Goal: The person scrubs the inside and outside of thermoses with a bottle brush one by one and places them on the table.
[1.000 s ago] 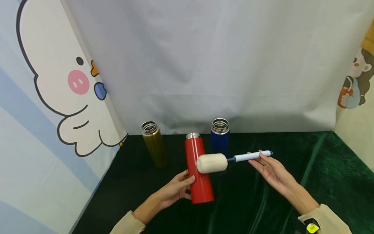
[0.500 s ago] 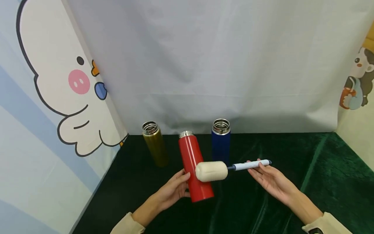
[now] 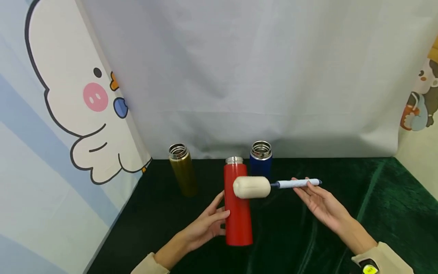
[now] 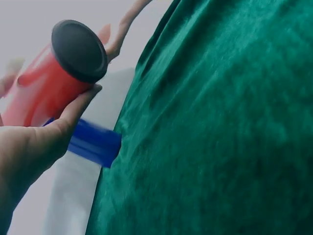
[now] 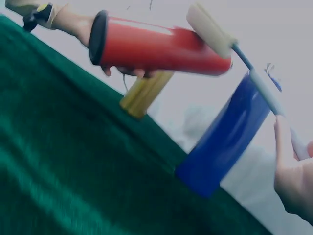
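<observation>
My left hand grips a red bottle with a bare steel neck, held nearly upright above the table. The left wrist view shows the bottle's black base and my fingers round its side. Between thumb and fingers, my right hand pinches the pale handle of a bottle brush. Its cream sponge head points left and overlaps the red bottle's upper body in the head view. In the right wrist view, the sponge lies across the bottle's side near the neck end.
An uncapped yellow-gold bottle stands behind and left of the red one. A blue bottle, also uncapped, stands behind to the right. Dark green velvet cloth covers the table, and a pale curtain hangs along its back edge.
The red bottle tilted left, then came back almost upright and a little to the right. The brush dipped down along the bottle, then rose again. Both hands keep their holds.
</observation>
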{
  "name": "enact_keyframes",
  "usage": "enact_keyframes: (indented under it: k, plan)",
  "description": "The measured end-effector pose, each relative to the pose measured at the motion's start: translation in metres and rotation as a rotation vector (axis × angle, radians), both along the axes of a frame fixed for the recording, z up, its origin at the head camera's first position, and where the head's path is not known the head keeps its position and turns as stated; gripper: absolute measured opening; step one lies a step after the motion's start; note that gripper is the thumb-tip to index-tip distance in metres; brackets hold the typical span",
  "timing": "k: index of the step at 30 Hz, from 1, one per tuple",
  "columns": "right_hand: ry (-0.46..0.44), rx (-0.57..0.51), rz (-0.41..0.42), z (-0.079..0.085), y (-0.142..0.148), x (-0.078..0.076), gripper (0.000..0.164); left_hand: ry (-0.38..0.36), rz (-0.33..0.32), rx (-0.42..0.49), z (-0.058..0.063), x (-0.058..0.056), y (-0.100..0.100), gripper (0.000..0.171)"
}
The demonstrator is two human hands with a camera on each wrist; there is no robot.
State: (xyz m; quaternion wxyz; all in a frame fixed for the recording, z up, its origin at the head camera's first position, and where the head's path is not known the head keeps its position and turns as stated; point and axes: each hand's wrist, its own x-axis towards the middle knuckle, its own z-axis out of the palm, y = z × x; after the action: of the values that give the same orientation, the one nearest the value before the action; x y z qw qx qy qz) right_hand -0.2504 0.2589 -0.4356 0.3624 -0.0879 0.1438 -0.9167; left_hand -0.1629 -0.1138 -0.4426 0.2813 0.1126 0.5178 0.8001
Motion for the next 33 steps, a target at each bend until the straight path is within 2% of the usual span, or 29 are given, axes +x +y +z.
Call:
enact_keyframes:
  k: [4, 6, 9, 12, 17, 21, 24, 28, 33]
  plan:
    - [-0.064, -0.105, -0.03, 0.006, -0.008, 0.001, 0.027, -0.022, -0.023, 0.013, 0.002, 0.005, 0.004, 0.078]
    - [-0.074, -0.112, -0.034, 0.007, -0.009, 0.003, 0.028, -0.01, -0.025, 0.012, 0.003, 0.005, 0.005, 0.077]
    - [-0.066, -0.087, 0.006, 0.004, -0.005, 0.006, 0.031, 0.005, -0.012, 0.008, 0.002, 0.004, 0.005, 0.076]
    - [-0.013, -0.035, 0.074, -0.003, 0.001, 0.009, 0.037, -0.003, 0.0, 0.024, 0.001, 0.003, 0.002, 0.077]
    - [0.13, 0.048, 0.177, -0.014, 0.013, 0.009, 0.048, -0.023, 0.008, 0.053, 0.0, 0.003, -0.001, 0.079]
    - [0.221, 0.1, 0.208, -0.019, 0.016, 0.005, 0.053, -0.036, 0.002, 0.059, 0.002, 0.002, -0.001, 0.074]
    - [0.235, 0.126, 0.192, -0.019, 0.014, -0.001, 0.053, -0.031, -0.011, 0.061, 0.003, 0.002, 0.0, 0.071]
    - [0.185, 0.114, 0.138, -0.014, 0.007, -0.005, 0.051, -0.025, -0.027, 0.049, 0.002, 0.004, 0.004, 0.07]
    - [0.068, -0.059, 0.043, -0.003, -0.005, -0.004, 0.044, -0.033, -0.037, 0.017, 0.001, 0.007, 0.007, 0.071]
